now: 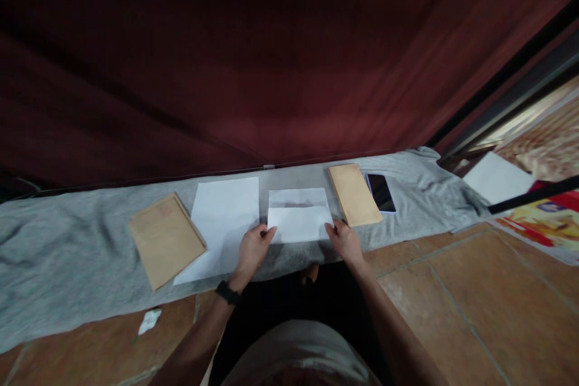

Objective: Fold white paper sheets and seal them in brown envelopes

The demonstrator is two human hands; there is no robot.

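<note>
A folded white sheet of paper (300, 217) lies on a grey cloth (67, 241) spread over the floor. My left hand (253, 248) pinches its near left corner. My right hand (344, 240) pinches its near right corner. A black band sits on my left wrist. To the left lies a larger flat white sheet (222, 217), and beyond that a brown envelope (165, 239). A second brown envelope (354, 194) lies just right of the folded sheet, close to my right hand.
A dark phone (380, 192) rests on the cloth beside the right envelope. Dark red curtain fabric (253, 54) hangs behind. A white sheet (497, 178) and colourful printed material (545, 222) lie at the far right. A small paper scrap (149, 321) sits on the tiled floor.
</note>
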